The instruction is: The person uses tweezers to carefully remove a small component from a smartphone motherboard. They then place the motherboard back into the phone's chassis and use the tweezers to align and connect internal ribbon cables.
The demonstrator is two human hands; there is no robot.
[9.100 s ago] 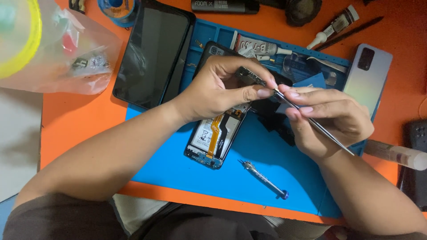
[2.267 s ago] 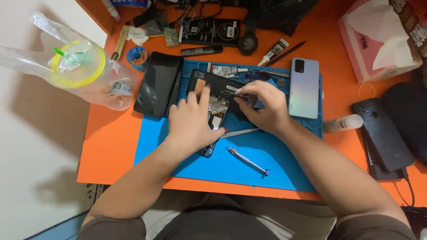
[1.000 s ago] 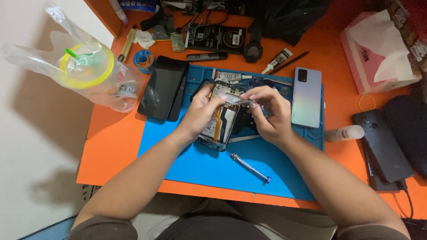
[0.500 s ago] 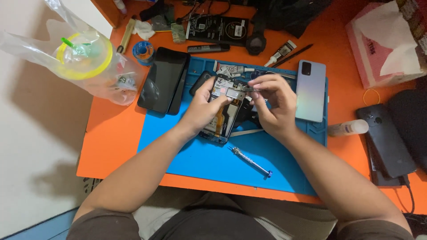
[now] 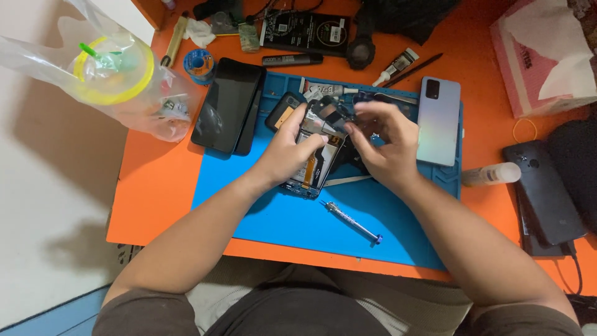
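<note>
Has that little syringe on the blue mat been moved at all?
No. The syringe lies as before on the blue mat, just below the opened phone; only the camera shifted.

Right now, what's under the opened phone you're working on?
The opened phone lies on the blue mat. Both the left hand and right hand cover its top, so anything beneath there is hidden.

1. Work mat [image 5: 273, 218] lies on the tabletop [image 5: 155, 180], at its near edge.
2. Opened phone [image 5: 314, 168] on the mat's middle; left hand [image 5: 289, 152] and right hand [image 5: 385, 146] over it.
3. Syringe [image 5: 352, 222] on the mat, nearer than the phone.
4. Dark phone [image 5: 227, 106] straddles the mat's left edge.
5. Phone back cover [image 5: 439, 121] at the mat's right.
6. Bagged cup [image 5: 115, 71] far left; tissue box [image 5: 547, 59] far right.
</note>
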